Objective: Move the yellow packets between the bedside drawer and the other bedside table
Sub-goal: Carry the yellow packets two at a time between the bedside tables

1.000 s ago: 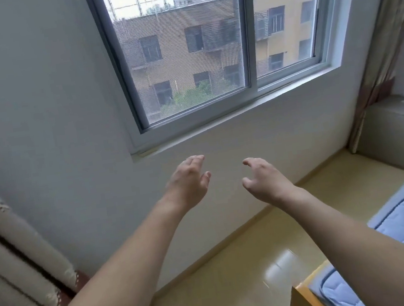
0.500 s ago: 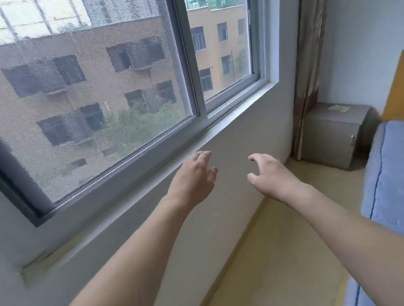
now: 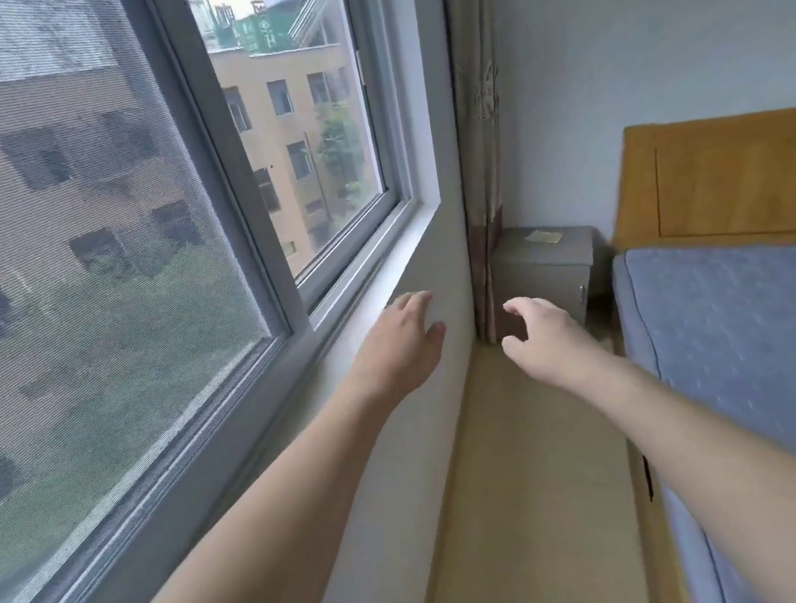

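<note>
Two hands: left hand and right hand are held out in the air, fingers loosely curled, nothing gripped.
Yellow packets: seen lying on the bedside table top, near its back edge.
Bedside table: set in the corner between curtain and bed.

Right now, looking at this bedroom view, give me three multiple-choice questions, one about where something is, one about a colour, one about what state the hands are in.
1. Where do the yellow packets lie?
A. on the mattress
B. on top of the bedside table
C. on the floor

2. What colour is the mattress?
A. blue
B. red
C. white

3. What are the hands doing?
A. both carry packets
B. one grips the curtain
C. both are held out, holding nothing

Answers: B, the packets rest on the grey bedside table in the corner; A, its cover is blue; C, the left hand and right hand hold nothing.
</note>
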